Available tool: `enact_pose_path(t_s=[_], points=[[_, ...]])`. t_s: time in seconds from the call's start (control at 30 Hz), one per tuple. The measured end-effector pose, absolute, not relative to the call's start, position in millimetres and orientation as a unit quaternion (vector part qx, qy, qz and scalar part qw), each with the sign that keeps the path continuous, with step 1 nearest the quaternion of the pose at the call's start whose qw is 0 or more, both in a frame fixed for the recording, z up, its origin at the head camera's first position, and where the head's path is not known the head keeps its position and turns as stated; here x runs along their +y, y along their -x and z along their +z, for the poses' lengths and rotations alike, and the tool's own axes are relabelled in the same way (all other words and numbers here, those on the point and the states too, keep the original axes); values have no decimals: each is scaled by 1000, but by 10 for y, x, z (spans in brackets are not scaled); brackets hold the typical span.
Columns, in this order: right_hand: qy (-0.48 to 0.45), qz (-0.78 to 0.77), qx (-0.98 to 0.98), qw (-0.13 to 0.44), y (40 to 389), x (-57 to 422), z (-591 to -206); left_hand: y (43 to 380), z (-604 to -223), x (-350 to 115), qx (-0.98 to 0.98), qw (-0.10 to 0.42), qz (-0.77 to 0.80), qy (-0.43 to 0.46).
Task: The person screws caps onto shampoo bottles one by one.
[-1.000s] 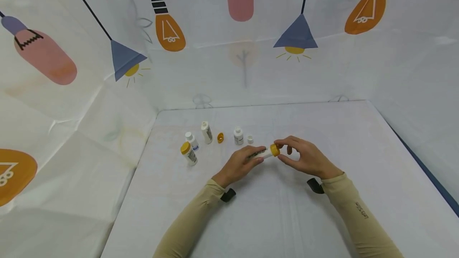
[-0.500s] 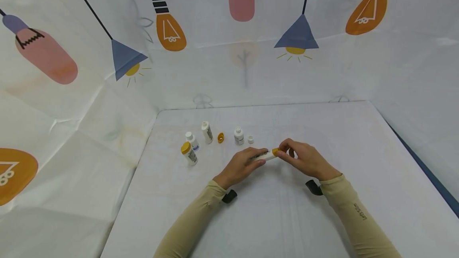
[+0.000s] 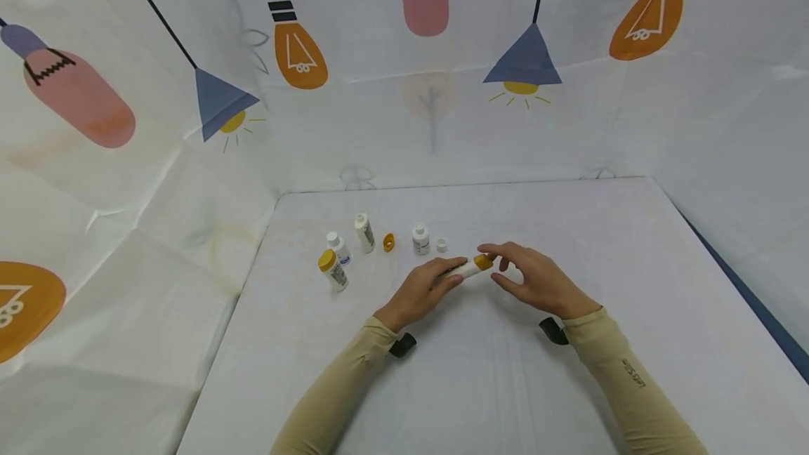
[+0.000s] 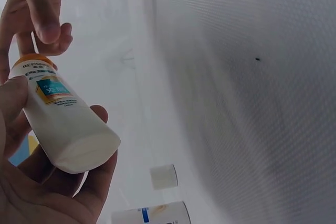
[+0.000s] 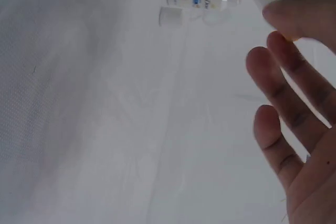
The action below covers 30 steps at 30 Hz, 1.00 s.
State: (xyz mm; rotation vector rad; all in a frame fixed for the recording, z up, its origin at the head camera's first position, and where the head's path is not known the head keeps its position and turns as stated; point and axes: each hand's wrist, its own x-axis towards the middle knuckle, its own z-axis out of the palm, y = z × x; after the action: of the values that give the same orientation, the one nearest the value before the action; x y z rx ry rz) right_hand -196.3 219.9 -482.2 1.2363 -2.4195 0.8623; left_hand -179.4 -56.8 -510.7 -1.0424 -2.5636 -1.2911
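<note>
My left hand grips a small white bottle lying slantwise, its orange cap toward the right. In the left wrist view, the fingers curl round the bottle's body, whose label and base face that camera. Close to the cap, my right hand has its fingers loosely spread. Its index finger reaches over the cap's top, while the thumb stands apart below. In the right wrist view, the right thumb overlaps the bottle's neck end and the cap is mostly hidden.
Beyond the hands stand a white bottle and a small white cap. Farther left are an orange cap, a white bottle without a visible orange cap, a white-capped bottle and an orange-capped bottle. White sheeting encloses the table.
My right fingers closed in on the orange cap half a second ago and have since spread again. The left hand keeps its grip, and the bottle's tilt has shifted slightly.
</note>
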Motion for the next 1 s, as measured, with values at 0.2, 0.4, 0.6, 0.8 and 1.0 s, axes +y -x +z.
enact_pose_path(t_s=[0.2, 0.4, 0.6, 0.8, 1.0], points=[[-471, 285, -809, 205, 2004, 2199, -4820, 1802, -5096, -567, -834, 22, -434, 340], [-476, 302, -800, 205, 2015, 2179, -4804, 1793, -5095, -558, -832, 8, -440, 338], [-458, 327, -810, 169, 2007, 2172, -4807, 1791, -5096, -551, -831, 5, -440, 339], [-421, 377, -822, 75, 1989, 2138, -4828, 1794, -5105, -536, -827, 17, -444, 343], [-395, 406, -823, 40, 1978, 2090, -4819, 1790, -5099, -527, -815, 61, -446, 364]])
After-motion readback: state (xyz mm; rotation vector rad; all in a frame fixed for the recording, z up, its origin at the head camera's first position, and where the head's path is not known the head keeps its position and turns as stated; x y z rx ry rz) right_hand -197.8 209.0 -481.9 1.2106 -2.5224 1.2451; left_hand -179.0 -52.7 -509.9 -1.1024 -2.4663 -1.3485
